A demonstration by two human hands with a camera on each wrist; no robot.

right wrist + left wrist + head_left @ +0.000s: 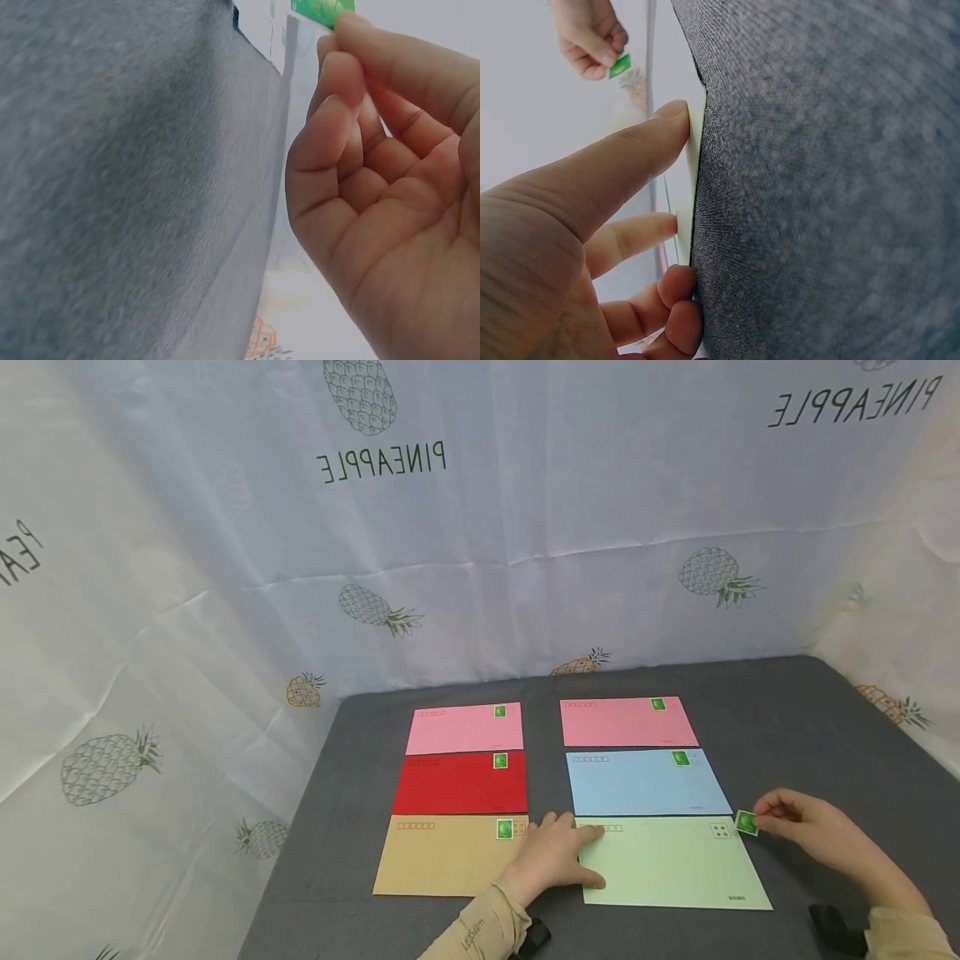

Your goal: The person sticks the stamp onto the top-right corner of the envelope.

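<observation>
A light green envelope lies at the front right of the table. My left hand rests at its left edge, thumb and index finger spread and touching the envelope; the other fingertips meet the cloth in the left wrist view. Between thumb and fingers, my right hand pinches a green stamp with a white border. The stamp hangs by the envelope's right edge, close to a small printed square in its upper right corner. In the right wrist view the stamp sticks out past the fingertips.
Behind the green envelope lie a blue envelope and a pink envelope. A left column holds another pink envelope, a red envelope and a tan envelope. These all bear green stamps. Pineapple-printed curtains surround the grey table.
</observation>
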